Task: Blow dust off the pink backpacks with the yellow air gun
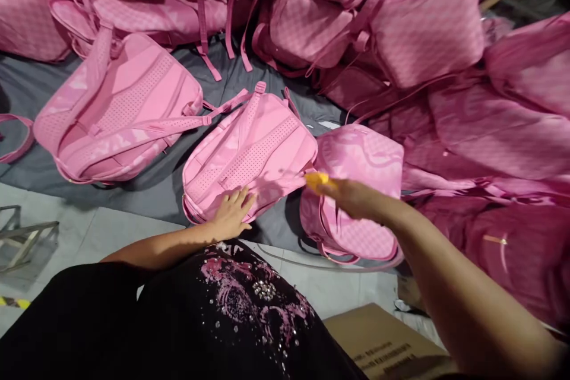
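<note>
A pink backpack [271, 136] lies in front of me with its straps and padded back panel facing up. My left hand [234, 211] rests flat on its near edge, fingers spread. At the right end of this backpack, my right hand [350, 195] is closed around a small yellow tool [317, 179], blurred so that its kind is unclear. Beneath my right hand lies another pink backpack [365, 157] with a swirled and checked pattern. To the left a third pink backpack [129, 95] also lies straps up, one strap reaching toward the middle one.
Several pink checked backpacks [307, 24] are heaped along the back and down the right side [494, 124]. Everything lies on a dark grey cover [146, 205]. A cardboard box [378, 338] stands on the tiled floor near me, and a metal frame [27, 243] is at the left.
</note>
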`<state>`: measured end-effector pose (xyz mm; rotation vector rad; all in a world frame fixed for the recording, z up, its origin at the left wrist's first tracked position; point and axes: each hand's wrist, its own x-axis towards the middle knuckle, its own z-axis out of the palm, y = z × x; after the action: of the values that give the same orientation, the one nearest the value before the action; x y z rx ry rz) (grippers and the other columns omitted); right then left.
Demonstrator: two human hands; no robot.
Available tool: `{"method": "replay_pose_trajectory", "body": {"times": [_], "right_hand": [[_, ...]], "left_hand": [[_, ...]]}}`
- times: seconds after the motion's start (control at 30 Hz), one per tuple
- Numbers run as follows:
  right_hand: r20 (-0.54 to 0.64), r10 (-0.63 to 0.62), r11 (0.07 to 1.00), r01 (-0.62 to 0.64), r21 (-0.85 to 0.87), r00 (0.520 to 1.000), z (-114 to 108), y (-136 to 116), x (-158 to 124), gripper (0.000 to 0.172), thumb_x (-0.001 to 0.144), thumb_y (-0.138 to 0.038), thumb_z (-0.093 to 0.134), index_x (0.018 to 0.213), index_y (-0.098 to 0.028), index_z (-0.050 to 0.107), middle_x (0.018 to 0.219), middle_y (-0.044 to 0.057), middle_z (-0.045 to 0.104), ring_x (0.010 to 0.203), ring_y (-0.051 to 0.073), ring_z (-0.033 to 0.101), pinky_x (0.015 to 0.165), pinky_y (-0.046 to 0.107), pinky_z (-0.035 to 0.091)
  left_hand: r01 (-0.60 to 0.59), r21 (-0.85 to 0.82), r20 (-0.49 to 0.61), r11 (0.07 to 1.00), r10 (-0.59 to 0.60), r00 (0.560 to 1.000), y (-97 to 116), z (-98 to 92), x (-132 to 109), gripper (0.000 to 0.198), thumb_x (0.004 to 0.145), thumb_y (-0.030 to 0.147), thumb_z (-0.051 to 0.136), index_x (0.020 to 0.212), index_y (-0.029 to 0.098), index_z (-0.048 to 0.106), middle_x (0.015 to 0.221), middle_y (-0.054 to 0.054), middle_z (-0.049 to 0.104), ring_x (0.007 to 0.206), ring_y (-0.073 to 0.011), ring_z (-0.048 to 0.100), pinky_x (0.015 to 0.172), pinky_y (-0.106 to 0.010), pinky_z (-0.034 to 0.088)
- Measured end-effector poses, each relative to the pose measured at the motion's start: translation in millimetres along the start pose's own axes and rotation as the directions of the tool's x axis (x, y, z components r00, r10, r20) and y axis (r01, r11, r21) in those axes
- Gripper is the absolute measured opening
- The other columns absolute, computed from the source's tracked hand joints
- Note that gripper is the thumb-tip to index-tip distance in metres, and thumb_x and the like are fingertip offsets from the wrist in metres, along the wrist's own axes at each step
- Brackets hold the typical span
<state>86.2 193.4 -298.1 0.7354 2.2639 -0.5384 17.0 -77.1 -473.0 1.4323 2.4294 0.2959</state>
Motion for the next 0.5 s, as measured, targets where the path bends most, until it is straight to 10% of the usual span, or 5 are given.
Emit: {"method": "replay_pose_trajectory", "body": {"times": [0.13,0.23,0.3,0.4,0.5], "right_hand": [[0.095,0.005,0.996,-0.014,0.092,0.995,8,19,-14,0.06,0.095,-0.068,0.033,0.098,-0.013,0.057,0.055,0.001,0.052,0.041,0.013,0.047,0.044,0.025,0.035],[0.008,0.025,0.987,-0.026,0.16,1.0,13,40,-22,0.06,0.093,-0.069,0.034,0.092,-0.014,0.057,0.049,0.0,0.05,0.041,0.014,0.048,0.043,0.025,0.036],[0.019,-0.053,0.968,0.046,0.247,0.998,16,55,-26,0.061,0.092,-0.071,0.033,0.086,-0.015,0.056,0.049,0.0,0.05,0.042,0.014,0.05,0.045,0.026,0.038],[0.077,-0.195,0.909,0.151,0.389,0.978,25,75,-30,0.058,0.093,-0.069,0.033,0.083,-0.016,0.056,0.05,0.0,0.051,0.043,0.013,0.048,0.047,0.025,0.04],[-0.112,-0.013,0.953,0.046,0.299,0.994,35,81,-29,0.052,0.095,-0.062,0.036,0.085,-0.016,0.057,0.047,-0.002,0.048,0.04,0.013,0.046,0.043,0.025,0.037]], "left_hand": [[0.09,0.018,-0.005,0.996,-0.09,0.996,17,17.7,6,0.068,0.086,0.024,0.061,0.15,0.02,0.038,0.142,-0.019,0.049,0.123,-0.0342,0.049,0.102,-0.052,0.039],[0.099,-0.357,-0.089,0.929,-0.139,0.986,4,16.8,13,0.049,0.09,0.021,0.054,0.139,0.024,0.052,0.127,-0.013,0.061,0.118,-0.0291,0.056,0.102,-0.046,0.043],[0.221,-0.706,-0.011,0.673,-0.322,0.947,-11,9.8,19,0.037,0.093,0.034,0.054,0.126,0.022,0.061,0.109,-0.011,0.069,0.1,-0.0261,0.065,0.086,-0.038,0.052],[0.506,-0.858,0.391,0.089,-0.525,0.756,-26,-1.0,26,0.045,0.095,0.051,0.046,0.117,0.015,0.06,0.085,-0.013,0.07,0.066,-0.0226,0.066,0.054,-0.03,0.047],[0.527,-0.843,0.377,0.11,-0.578,0.724,-15,-0.3,25,0.045,0.098,0.047,0.039,0.123,0.015,0.057,0.091,-0.014,0.069,0.07,-0.0223,0.065,0.057,-0.03,0.048]]}}
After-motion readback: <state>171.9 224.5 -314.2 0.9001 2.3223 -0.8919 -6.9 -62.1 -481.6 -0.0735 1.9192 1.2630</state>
